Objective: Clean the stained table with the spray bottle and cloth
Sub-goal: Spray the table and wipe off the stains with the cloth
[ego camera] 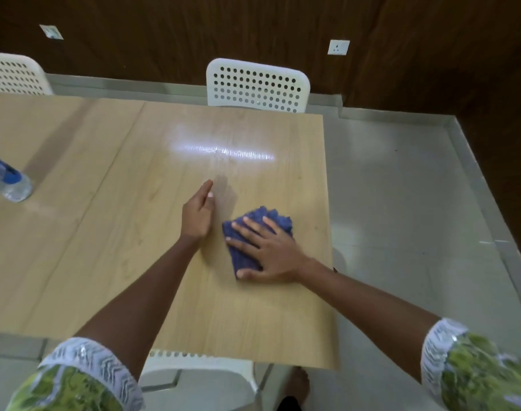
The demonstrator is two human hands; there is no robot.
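**Blue cloth under the right hand, table's near right quarter**

Pale wood-grain laminate forms the table (134, 232) that I look down on. The dark blue cloth (254, 229), folded into a rough oblong, lies flat near the table's right edge; its long axis runs from the near left to the far right, the far end looking ruffled, though blur leaves that uncertain. My right hand (268, 247) presses on it with fingers spread and straight, pointing toward the far left, thumb at the cloth's near end. My left hand (198, 213) rests edge-on against the table just beside the cloth, apart from it, fingers straight and together, pointing away from me. The spray bottle (7, 180) appears at the left frame edge, well apart, only partly in view. White perforated chairs (257, 86) stand along the far side.
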